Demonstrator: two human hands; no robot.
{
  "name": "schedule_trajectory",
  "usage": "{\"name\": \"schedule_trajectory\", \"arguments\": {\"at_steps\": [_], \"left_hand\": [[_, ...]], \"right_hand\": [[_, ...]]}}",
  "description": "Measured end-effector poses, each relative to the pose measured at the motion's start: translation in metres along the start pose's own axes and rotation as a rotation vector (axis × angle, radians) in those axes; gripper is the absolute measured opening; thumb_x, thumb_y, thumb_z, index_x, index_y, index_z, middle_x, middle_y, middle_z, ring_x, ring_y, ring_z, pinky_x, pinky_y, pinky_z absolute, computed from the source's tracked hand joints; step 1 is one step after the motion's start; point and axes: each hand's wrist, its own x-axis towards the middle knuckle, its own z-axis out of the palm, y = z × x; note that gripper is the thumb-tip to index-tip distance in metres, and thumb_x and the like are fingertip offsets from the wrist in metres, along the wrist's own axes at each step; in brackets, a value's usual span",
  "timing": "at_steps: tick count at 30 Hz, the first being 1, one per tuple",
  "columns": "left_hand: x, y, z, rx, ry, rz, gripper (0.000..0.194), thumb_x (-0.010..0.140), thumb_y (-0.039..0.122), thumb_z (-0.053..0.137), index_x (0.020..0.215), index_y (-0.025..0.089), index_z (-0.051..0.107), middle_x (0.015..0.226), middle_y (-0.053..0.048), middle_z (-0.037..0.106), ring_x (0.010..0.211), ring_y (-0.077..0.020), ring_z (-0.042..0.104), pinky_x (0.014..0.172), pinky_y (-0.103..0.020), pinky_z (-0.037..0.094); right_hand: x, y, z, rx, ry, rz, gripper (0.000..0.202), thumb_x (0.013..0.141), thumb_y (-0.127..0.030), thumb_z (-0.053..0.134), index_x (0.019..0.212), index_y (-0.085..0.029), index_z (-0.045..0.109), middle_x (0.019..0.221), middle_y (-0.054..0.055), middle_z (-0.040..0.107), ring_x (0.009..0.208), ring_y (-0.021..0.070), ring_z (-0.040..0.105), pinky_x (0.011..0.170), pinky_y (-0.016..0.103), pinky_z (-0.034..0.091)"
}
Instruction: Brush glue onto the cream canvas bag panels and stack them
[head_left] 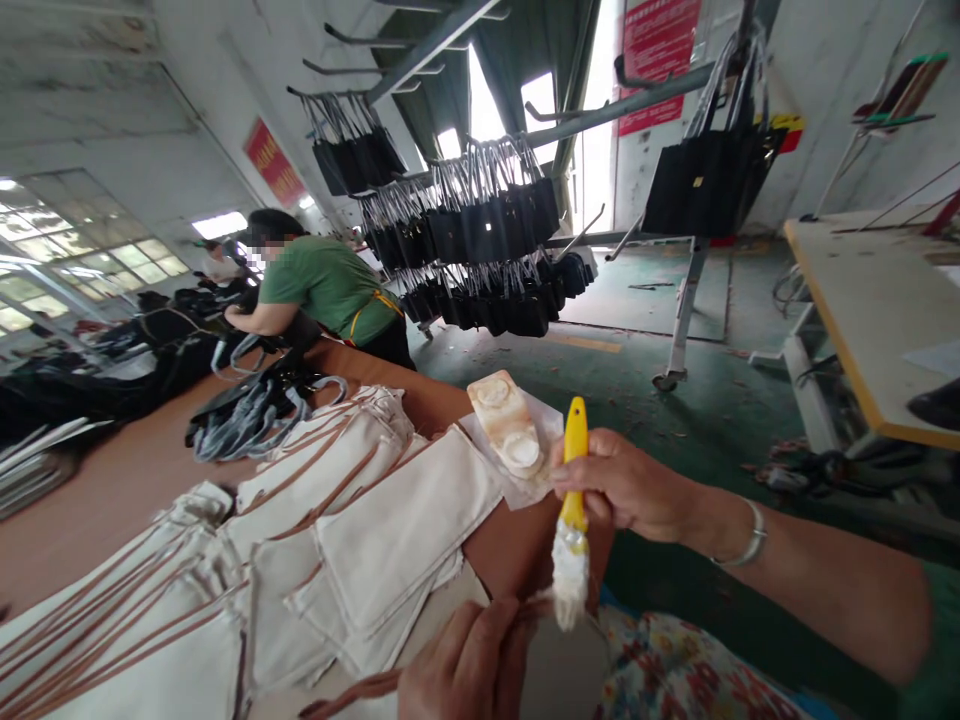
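My right hand [611, 480] grips the yellow handle of a brush [576, 450], its bristles pointing down and coated with white paste. Just below, my left hand [465, 660] pinches a brown strip [360, 692] beside a grey flat piece [566, 665]; the bristle tip is at that piece's upper edge. Beyond my hands, a pale container [501, 410] with a white round spot lies on a translucent sheet [551, 425] at the table's edge. Flat off-white fabric pieces [405, 520] with brown edging are piled to the left.
The brown table [120, 460] also bears grey straps [277, 410] and dark material. A person in green [322, 280] bends over its far side. Black bags [487, 215] hang from a wheeled rack ahead. Another table [877, 310] stands at the right.
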Motion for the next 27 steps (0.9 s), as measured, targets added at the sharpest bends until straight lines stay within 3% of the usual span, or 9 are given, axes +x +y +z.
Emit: {"name": "schedule_trajectory", "arguments": {"at_steps": [3,6,8,11,14,17,20,23,27], "left_hand": [[0.028,0.009,-0.035,-0.119,-0.01,-0.047,0.014,0.091,0.033,0.058,0.096,0.022,0.064,0.071,0.0,0.065,0.06,-0.0112,0.063,0.055,-0.019,0.045],[0.058,0.011,-0.081,-0.354,0.011,-0.109,0.051,0.094,0.059,0.034,0.079,0.02,0.064,0.064,-0.001,0.059,0.055,-0.0117,0.056,0.051,-0.023,0.039],[0.067,0.002,-0.111,-0.484,-0.006,-0.167,0.078,0.086,0.076,0.012,0.07,0.02,0.064,0.061,-0.002,0.055,0.052,-0.013,0.052,0.05,-0.026,0.037],[0.056,-0.032,-0.144,-0.59,-0.154,-0.375,0.095,0.075,0.083,-0.005,0.064,0.02,0.065,0.062,-0.004,0.055,0.056,-0.0159,0.051,0.054,-0.029,0.041],[0.018,-0.082,-0.155,-0.581,-0.233,-0.62,0.086,0.087,0.074,0.005,0.07,0.018,0.069,0.066,-0.005,0.061,0.068,-0.0197,0.058,0.071,-0.032,0.048],[-0.029,-0.124,-0.14,-0.356,-0.228,-0.895,0.061,0.09,0.065,0.03,0.087,0.018,0.069,0.083,-0.004,0.07,0.083,-0.0216,0.063,0.082,-0.032,0.048],[-0.058,-0.139,-0.097,-0.069,-0.344,-0.937,0.042,0.084,0.056,0.047,0.073,0.018,0.063,0.067,-0.001,0.065,0.068,-0.0193,0.06,0.063,-0.027,0.044],[-0.059,-0.133,-0.041,-0.029,-0.347,-0.905,0.03,0.086,0.044,0.048,0.078,0.019,0.063,0.073,-0.001,0.066,0.073,-0.0178,0.061,0.066,-0.025,0.041],[-0.03,-0.122,0.018,0.021,-0.267,-0.937,0.03,0.089,0.04,0.043,0.093,0.019,0.065,0.094,-0.008,0.07,0.089,-0.0204,0.064,0.076,-0.027,0.041]], "right_hand": [[-0.003,-0.019,-0.011,0.207,0.15,-0.12,0.018,0.083,-0.027,0.064,0.071,-0.015,0.057,0.038,-0.008,0.038,0.029,0.0041,0.019,0.031,0.016,0.015],[-0.007,-0.045,-0.022,0.378,0.212,-0.227,0.021,0.084,-0.026,0.062,0.067,-0.015,0.057,0.041,-0.008,0.036,0.031,0.0039,0.016,0.031,0.016,0.017],[-0.012,-0.058,-0.027,0.439,0.23,-0.259,0.021,0.086,-0.024,0.06,0.068,-0.015,0.058,0.043,-0.008,0.035,0.034,0.0041,0.014,0.031,0.015,0.018],[-0.023,-0.065,-0.033,0.437,0.284,-0.282,0.02,0.088,-0.023,0.059,0.069,-0.016,0.06,0.045,-0.007,0.034,0.036,0.0047,0.011,0.031,0.015,0.019],[-0.033,-0.052,-0.038,0.41,0.299,-0.245,0.02,0.088,-0.024,0.06,0.069,-0.017,0.061,0.044,-0.007,0.033,0.036,0.0052,0.011,0.031,0.016,0.02],[-0.035,-0.024,-0.043,0.425,0.286,-0.158,0.021,0.086,-0.024,0.063,0.067,-0.017,0.059,0.043,-0.007,0.033,0.035,0.0045,0.013,0.032,0.016,0.021],[-0.03,0.006,-0.044,0.475,0.278,-0.078,0.025,0.085,-0.025,0.066,0.063,-0.015,0.057,0.044,-0.007,0.034,0.034,0.0031,0.014,0.032,0.016,0.02],[-0.022,0.028,-0.038,0.512,0.271,-0.01,0.027,0.085,-0.027,0.067,0.063,-0.014,0.057,0.043,-0.007,0.034,0.032,0.0022,0.015,0.031,0.015,0.017],[-0.011,0.043,-0.024,0.457,0.284,0.01,0.029,0.084,-0.027,0.068,0.061,-0.014,0.055,0.042,-0.007,0.037,0.03,0.0024,0.02,0.03,0.015,0.017]]}}
